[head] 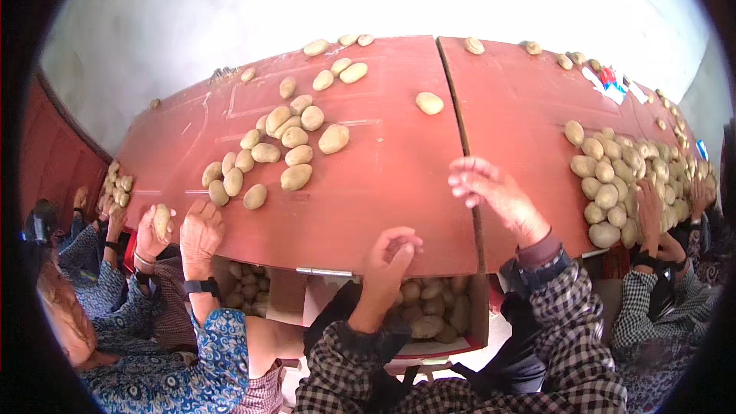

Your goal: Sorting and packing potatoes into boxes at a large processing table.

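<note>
My left hand (386, 267) is raised at the near edge of the red table (368, 213), its fingers curled and apart, with nothing seen in it. To the right, my right hand (497, 192) hovers over the gap between the two red panels, fingers spread and holding nothing. A single potato (429, 103) lies ahead, left of the gap. Farther left a loose group of potatoes (294, 137) is scattered on the table. Below the table edge, close to my left hand, stands a cardboard box of potatoes (428, 307).
At left, a co-worker's hand (154, 233) holds a potato (161, 222). On the right, co-workers' hands (650, 213) touch a large potato pile (609, 195). Another box of potatoes (244, 287) sits below at left. A crumpled wrapper (612, 85) lies at the far right, before a white wall.
</note>
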Demonstrator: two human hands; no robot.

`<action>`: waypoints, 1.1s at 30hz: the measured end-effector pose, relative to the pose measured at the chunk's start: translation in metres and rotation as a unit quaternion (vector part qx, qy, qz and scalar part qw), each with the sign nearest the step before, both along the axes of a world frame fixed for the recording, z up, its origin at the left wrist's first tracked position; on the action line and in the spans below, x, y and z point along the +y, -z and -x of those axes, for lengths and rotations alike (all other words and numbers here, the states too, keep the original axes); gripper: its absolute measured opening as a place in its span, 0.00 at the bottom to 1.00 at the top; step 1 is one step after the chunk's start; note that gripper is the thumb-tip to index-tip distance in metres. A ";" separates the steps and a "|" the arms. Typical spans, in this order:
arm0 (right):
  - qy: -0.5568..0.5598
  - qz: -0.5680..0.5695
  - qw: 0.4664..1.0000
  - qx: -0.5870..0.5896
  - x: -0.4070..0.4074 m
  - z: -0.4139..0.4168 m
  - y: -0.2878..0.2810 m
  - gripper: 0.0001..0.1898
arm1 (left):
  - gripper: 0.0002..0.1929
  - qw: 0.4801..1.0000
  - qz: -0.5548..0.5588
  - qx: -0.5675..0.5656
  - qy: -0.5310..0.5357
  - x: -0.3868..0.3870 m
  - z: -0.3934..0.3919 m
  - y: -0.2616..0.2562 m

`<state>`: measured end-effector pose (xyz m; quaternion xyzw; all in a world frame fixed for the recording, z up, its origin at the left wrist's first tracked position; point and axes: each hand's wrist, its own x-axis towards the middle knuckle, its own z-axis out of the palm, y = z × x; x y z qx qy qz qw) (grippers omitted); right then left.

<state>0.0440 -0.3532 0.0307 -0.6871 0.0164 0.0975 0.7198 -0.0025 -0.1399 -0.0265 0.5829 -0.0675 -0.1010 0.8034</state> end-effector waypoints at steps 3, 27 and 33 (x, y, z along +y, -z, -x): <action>-0.030 0.114 0.993 -0.018 0.024 -0.066 -0.029 0.15 | 0.08 0.995 0.035 0.030 -0.086 0.016 0.005 0.005; 0.023 0.573 0.798 -0.183 0.180 -0.415 0.047 0.38 | 0.11 0.970 0.227 0.074 -0.054 0.054 -0.098 -0.021; -0.311 0.251 0.809 -0.430 0.171 -0.426 0.064 0.19 | 0.11 0.971 0.180 0.064 -0.143 0.068 -0.050 0.058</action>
